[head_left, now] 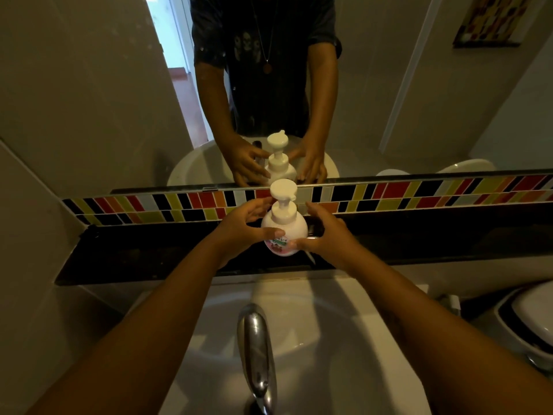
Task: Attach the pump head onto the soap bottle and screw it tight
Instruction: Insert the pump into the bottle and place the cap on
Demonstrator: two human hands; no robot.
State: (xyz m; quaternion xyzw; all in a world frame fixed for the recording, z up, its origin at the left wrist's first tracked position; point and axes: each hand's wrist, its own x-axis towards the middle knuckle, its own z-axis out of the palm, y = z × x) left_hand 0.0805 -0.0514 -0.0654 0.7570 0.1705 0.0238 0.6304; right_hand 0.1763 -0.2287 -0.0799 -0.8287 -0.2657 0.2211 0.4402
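Observation:
A round white soap bottle [285, 227] with a coloured label stands upright on the dark shelf [149, 253] behind the sink. Its white pump head [282, 196] sits on the bottle's neck, nozzle to the right. My left hand [245, 226] cups the bottle's left side, thumb on the front near the label and fingers reaching around the back. My right hand [326, 232] touches the bottle's right side, thumb against the lower front. Both hands sit below the pump head, not on it.
A chrome tap [256, 348] rises over the white sink [344, 339] right below my arms. A mirror [419, 85] above a strip of coloured tiles [419, 194] reflects the bottle and a person's arms. A white toilet [529, 319] stands at right.

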